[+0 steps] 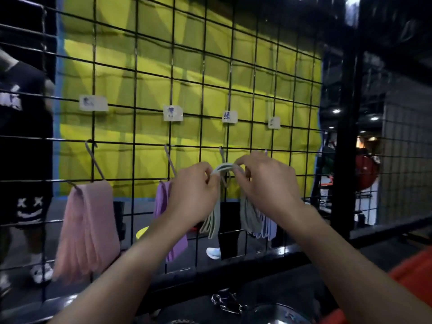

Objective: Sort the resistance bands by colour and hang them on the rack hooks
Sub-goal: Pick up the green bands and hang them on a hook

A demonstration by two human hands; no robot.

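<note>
Bands [211, 224], pale grey-green, looped.

1. Four small paper labels [93, 103] clipped to wire grid rack [135, 66], each handwritten in blue, too blurred to read.
2. White smiley-face print with X eyes on black shorts [29, 208].

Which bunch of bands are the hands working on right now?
The green bands at the third hook from the left, gripped at the top by both hands. The pink bands and purple bands hang untouched.
</note>
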